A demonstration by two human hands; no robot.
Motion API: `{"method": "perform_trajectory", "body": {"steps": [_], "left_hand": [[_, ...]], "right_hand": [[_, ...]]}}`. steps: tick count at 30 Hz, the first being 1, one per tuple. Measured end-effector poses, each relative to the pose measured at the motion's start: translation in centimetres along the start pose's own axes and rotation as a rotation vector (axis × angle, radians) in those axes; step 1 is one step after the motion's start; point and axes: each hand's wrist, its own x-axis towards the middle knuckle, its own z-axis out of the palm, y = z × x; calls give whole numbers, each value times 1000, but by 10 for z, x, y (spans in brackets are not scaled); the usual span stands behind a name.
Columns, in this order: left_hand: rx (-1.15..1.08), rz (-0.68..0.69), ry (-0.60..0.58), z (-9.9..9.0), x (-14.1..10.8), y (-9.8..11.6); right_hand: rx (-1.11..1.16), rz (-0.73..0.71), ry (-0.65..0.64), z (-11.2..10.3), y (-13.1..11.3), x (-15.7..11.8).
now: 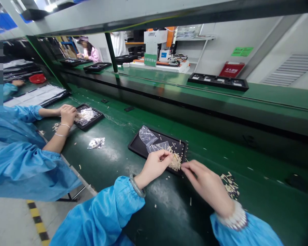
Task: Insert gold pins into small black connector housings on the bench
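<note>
Near the middle of the green bench lies a black tray [137,142] holding two clear plastic bags [147,135] and a heap of small beige strips [175,162]. My left hand [156,165] is at the heap's left side, thumb and fingers pinched together; whatever they hold is too small to make out. Just off the tray's right corner, my right hand [201,177] has its thumb and index finger pressed together, and anything between them is too small to name. A loose pile of beige and dark pieces [230,186] lies beyond my right hand.
At the left, a co-worker's hands [68,114] are over another black tray [86,126] with a bag and strips. A small clear bag [96,143] lies between the trays. Behind runs a raised ledge [154,99] with a long black tray [218,82]; a shelf beam [133,17] crosses overhead.
</note>
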Motion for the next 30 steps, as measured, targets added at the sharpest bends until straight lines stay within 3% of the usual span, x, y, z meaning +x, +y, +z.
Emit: {"method": "perform_trajectory", "body": {"steps": [4,8,12,16,21,25,30], "left_hand": [[-19,-5,0,1,-2,3],[-69,-11,-47,4,-5,5],[-116,-19,-28,4,-5,7],[-130,-15,-16,4,-3,5],[-138,10,23,2,-2,3],[-130,40,76,-2,0,4],[-129,55,77,-4,0,4]], "right_hand": [[-59,-67,-194,-7,8,-38],[-94,-62,-227,9,15,-61],[-161,-83,-194,20,12,-63],[-53,-60,-97,13,8,-52],[95,46,126,11,7,-8],[-4,72,126,21,-1,24],[-73,70,109,27,0,27]]}}
